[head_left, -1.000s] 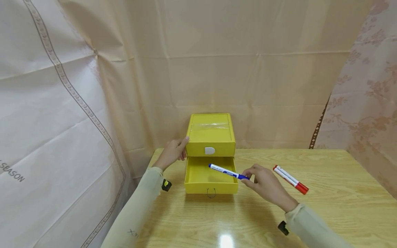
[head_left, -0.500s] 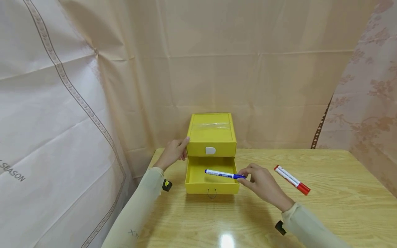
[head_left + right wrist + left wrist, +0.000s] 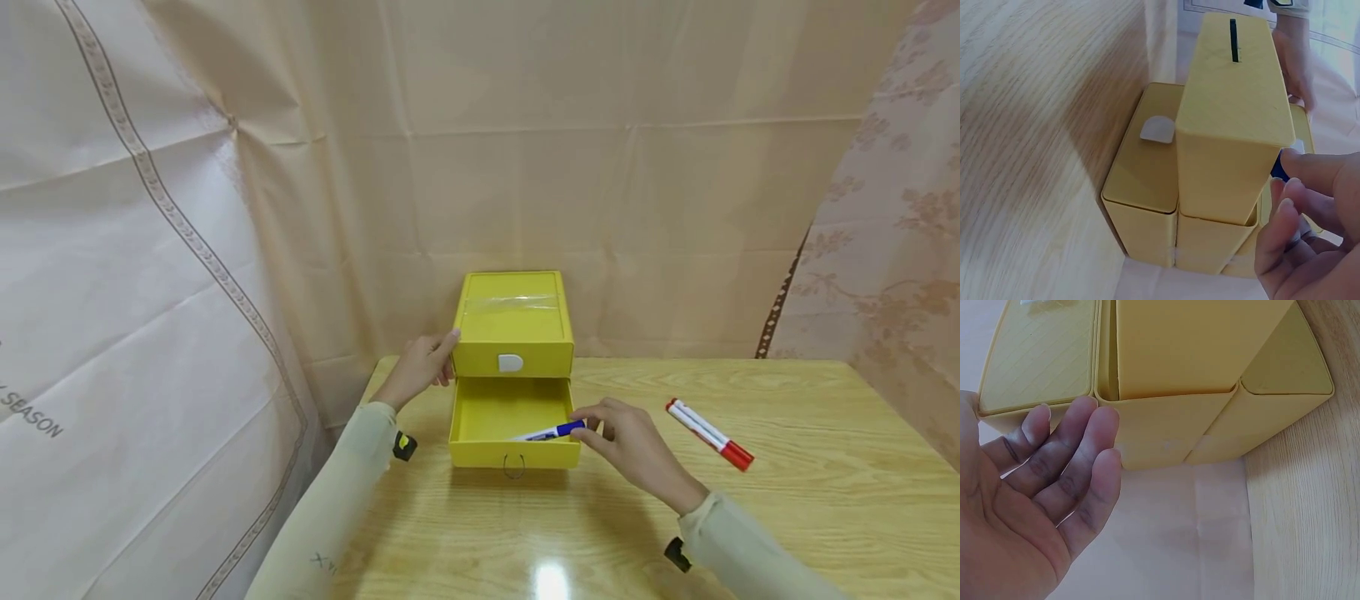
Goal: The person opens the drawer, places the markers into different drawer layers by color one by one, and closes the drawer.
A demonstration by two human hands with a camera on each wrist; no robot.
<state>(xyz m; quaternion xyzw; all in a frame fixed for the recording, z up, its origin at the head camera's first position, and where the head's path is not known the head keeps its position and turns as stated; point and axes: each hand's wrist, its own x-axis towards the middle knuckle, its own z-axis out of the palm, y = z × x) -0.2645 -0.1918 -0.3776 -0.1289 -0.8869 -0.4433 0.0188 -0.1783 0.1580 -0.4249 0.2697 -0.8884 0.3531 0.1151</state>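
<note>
A yellow drawer box point(image 3: 517, 321) stands upright, its middle drawer point(image 3: 480, 455) pulled out with a thin wire loop on the front. My right hand point(image 3: 633, 450) pinches a blue-and-white marker point(image 3: 553, 432) by its blue cap, at the drawer's right wall. The marker's white end dips inside, partly hidden behind the drawer front. In the right wrist view only a bit of the blue cap point(image 3: 1280, 166) shows between thumb and fingers. My left hand point(image 3: 417, 368) rests at the box's left side, thumb by the upper corner; its loosely bent fingertips point(image 3: 1107, 425) meet the side wall in the left wrist view.
Two red-capped white markers point(image 3: 708, 435) lie side by side on the wooden table point(image 3: 810, 500), right of my right hand. A beige cloth point(image 3: 600, 192) hangs right behind the box, and a white cloth point(image 3: 135, 350) hangs on the left.
The right hand has moved slightly left and lowered the blue marker's white end from above the open drawer to inside it. The left hand has stayed at the box's side.
</note>
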